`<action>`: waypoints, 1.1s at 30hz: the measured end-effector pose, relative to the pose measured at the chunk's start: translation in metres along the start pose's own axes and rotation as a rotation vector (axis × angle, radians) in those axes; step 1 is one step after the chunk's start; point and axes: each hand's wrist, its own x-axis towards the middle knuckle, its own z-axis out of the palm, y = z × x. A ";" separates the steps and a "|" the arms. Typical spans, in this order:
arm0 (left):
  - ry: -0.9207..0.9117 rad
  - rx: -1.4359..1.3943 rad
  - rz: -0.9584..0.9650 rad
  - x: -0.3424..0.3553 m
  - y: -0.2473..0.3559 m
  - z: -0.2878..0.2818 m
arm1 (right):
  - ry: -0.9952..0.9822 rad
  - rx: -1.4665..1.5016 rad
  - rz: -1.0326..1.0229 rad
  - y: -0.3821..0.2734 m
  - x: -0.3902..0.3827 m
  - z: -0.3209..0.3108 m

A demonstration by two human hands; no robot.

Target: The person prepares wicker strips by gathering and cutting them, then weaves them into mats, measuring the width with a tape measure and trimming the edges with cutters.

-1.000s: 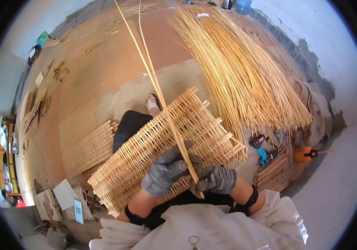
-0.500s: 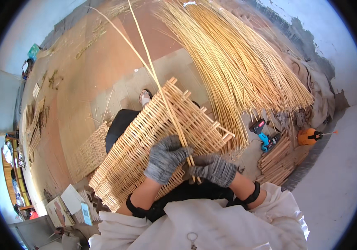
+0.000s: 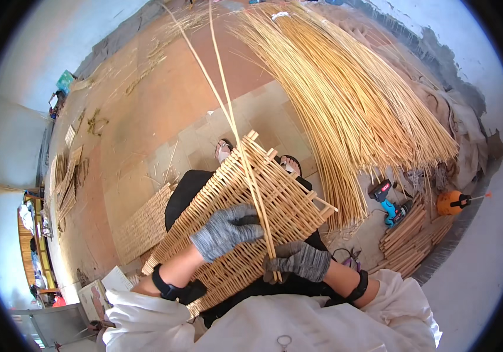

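Observation:
Across my lap lies a tan woven wicker panel, slanting down to the left, with stake ends sticking out along its far and right edges. Two long wicker rods cross over it and spread apart toward the far side. My right hand, in a grey glove, is closed around their near ends at the panel's lower edge. My left hand, gloved too, rests over the panel just left of the rods. Its thumb and fingers are apart, and the fingertips come close to the rods.
A large bundle of wicker rods lies at the far right. Beside it are a blue cordless drill, an orange bottle and cut sticks. Another woven panel lies on the floor to the left. A purple-handled tool sits near my right forearm.
My left hand has let go of the rods and shifted left onto the panel. The right hand still grips their near ends. The whole view has shifted, showing both feet.

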 end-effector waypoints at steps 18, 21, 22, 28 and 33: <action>0.118 0.506 0.442 0.010 0.009 0.049 | 0.409 -0.317 -0.536 0.001 -0.033 -0.022; 0.223 1.004 0.575 0.017 -0.006 0.045 | 0.389 0.402 -0.566 -0.001 -0.068 -0.077; 0.198 1.175 0.605 0.022 -0.022 0.037 | 0.688 -0.028 -0.527 0.002 -0.084 -0.099; 0.325 1.475 0.734 0.034 -0.061 0.033 | 1.165 0.178 -0.166 0.093 -0.152 -0.251; 0.348 1.482 0.701 0.033 -0.050 0.043 | 1.087 -0.704 0.897 0.207 -0.216 -0.361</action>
